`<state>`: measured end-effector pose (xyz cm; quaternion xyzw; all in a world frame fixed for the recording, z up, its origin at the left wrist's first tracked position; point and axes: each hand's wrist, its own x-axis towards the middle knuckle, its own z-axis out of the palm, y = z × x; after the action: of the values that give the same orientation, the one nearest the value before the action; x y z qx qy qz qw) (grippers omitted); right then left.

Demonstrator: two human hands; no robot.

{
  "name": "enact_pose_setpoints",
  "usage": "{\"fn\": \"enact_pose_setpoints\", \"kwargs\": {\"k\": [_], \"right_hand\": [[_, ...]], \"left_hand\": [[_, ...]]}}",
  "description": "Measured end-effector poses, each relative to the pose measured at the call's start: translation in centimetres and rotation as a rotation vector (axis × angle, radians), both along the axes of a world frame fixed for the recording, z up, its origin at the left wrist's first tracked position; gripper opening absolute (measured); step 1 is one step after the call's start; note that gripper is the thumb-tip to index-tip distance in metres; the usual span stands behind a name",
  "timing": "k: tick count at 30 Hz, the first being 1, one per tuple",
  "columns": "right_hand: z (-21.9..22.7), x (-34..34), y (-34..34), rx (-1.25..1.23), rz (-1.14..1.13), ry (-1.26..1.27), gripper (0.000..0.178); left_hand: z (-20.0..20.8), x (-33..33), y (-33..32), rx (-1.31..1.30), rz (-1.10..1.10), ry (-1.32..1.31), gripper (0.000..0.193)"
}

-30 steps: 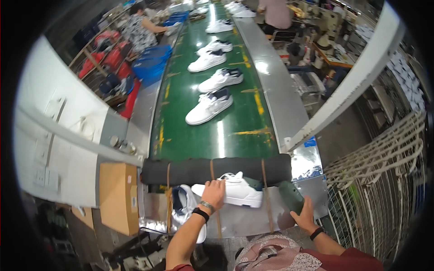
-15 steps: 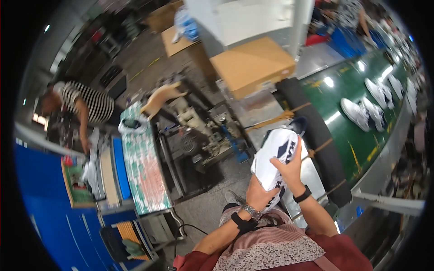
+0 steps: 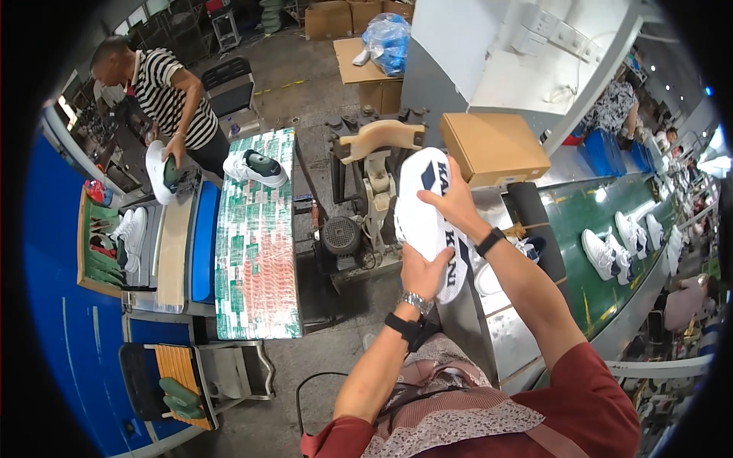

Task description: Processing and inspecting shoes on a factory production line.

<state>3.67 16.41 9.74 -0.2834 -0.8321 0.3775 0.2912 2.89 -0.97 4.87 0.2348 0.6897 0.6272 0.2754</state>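
Both my hands hold a white sneaker point(image 3: 417, 214) tilted, its white sole with dark lettering and dark patches turned up toward me. My left hand point(image 3: 422, 272) grips its near end, thumb on the sole. My right hand point(image 3: 456, 202) wraps its far right side, thumb pressed across the sole. The upper is mostly hidden below. Beyond the sneaker stands a machine with a curved tan pad point(image 3: 382, 142) and a motor point(image 3: 340, 235). Another white-and-navy sneaker point(image 3: 486, 280) rests on the metal bench, partly behind my right forearm.
A green conveyor point(image 3: 569, 210) with several sneakers runs along the right, beside a dark padded roll. A cardboard box point(image 3: 496, 145) sits at the far right. On the left, a plastic-wrapped table point(image 3: 256, 259) bears a white shoe point(image 3: 256, 168). A co-worker point(image 3: 172, 99) there holds another shoe.
My view has swung to the right and levelled out. Both hands have raised the sneaker away from the bench toward the machine, still gripping it. The co-worker's hand now shows with a shoe.
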Motion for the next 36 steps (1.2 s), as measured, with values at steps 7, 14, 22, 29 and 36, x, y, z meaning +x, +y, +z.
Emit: {"fn": "enact_pose_setpoints", "kwargs": {"k": [7,14,22,29,36], "right_hand": [[2.2,-2.7,-1.9,0.231,-0.026,-0.168,0.099],[4.1,-7.0,-3.7,0.359,-0.041,-0.446,0.098],[4.6,-8.0,-3.5,0.263,-0.007,-0.572,0.109],[1.4,-4.5,-4.4,0.284,-0.147,-0.462,0.099],[3.4,-4.3,-3.8,0.133,-0.001,-0.483,0.086]], "left_hand": [[-1.8,-1.3,-0.1,0.065,-0.069,-0.202,0.068],[0.4,-6.2,-2.3,0.35,-0.261,-0.819,0.033],[1.1,-6.5,-1.7,0.237,-0.084,-0.653,0.051],[0.1,-1.0,-2.6,-0.217,0.187,-0.268,0.074],[1.1,0.1,-3.3,-0.18,0.212,-0.164,0.08]]}}
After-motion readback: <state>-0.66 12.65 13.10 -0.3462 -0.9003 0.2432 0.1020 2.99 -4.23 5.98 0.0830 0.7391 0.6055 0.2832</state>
